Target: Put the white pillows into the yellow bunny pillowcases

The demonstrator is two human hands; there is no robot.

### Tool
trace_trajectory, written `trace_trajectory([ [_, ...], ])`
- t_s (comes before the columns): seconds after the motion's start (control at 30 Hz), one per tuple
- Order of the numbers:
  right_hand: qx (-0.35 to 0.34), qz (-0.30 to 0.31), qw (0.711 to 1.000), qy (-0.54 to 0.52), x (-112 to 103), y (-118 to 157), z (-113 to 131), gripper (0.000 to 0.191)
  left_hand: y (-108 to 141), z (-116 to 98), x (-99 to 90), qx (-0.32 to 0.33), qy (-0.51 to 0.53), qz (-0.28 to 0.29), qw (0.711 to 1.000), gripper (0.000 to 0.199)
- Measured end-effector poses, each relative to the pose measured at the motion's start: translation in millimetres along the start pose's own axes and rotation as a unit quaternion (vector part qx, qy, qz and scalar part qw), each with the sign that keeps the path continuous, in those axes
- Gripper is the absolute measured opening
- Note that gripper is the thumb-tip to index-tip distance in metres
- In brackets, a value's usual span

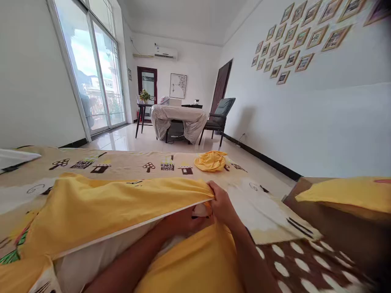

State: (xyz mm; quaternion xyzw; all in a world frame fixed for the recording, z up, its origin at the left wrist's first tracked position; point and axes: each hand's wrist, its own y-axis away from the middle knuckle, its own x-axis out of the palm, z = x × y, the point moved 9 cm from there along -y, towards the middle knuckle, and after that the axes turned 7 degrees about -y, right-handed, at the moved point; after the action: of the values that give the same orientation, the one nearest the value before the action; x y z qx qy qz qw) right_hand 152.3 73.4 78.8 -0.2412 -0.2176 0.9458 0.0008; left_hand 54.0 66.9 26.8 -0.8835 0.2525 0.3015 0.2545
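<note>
A yellow fabric cover (122, 199) with a pale inner side stretches across the bed in front of me, its long edge raised. My right hand (220, 203) is closed on the cover's right corner, fingers wrapped over the edge. Under that edge my left forearm reaches in, and my left hand (194, 221) lies close beside the right one. Cloth and shadow hide the left fingers. More yellow cloth (195, 264) lies between my arms. Behind the right hand, a crumpled yellow cloth bundle (210, 161) rests on the bed.
The patterned blanket (256, 207) covers the bed, with brown polka-dot fabric (305, 264) at lower right. Another yellow cloth item (351, 193) lies on a brown surface at the right. Beyond the bed stand a covered table (180, 116) and a dark chair (221, 114).
</note>
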Motion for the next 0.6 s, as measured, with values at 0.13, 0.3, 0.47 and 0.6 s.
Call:
trace_trajectory([
  [0.13,0.012,0.024,0.999,-0.017,-2,-1,-3,0.021,3,3,-1.5,0.027,-0.042,-0.002,0.999,0.044],
  [0.3,0.011,0.056,0.998,-0.037,0,-1,-4,0.029,4,-4,-9.0,0.04,-0.085,-0.035,0.995,0.024],
  [0.47,-0.009,-0.025,0.992,0.126,-7,0,-2,0.031,13,-52,4.2,0.212,-0.228,-0.044,0.949,0.02],
  [0.6,-0.029,-0.036,0.984,0.174,-6,1,3,0.023,32,-75,15.9,0.347,-0.373,-0.132,0.851,0.023],
])
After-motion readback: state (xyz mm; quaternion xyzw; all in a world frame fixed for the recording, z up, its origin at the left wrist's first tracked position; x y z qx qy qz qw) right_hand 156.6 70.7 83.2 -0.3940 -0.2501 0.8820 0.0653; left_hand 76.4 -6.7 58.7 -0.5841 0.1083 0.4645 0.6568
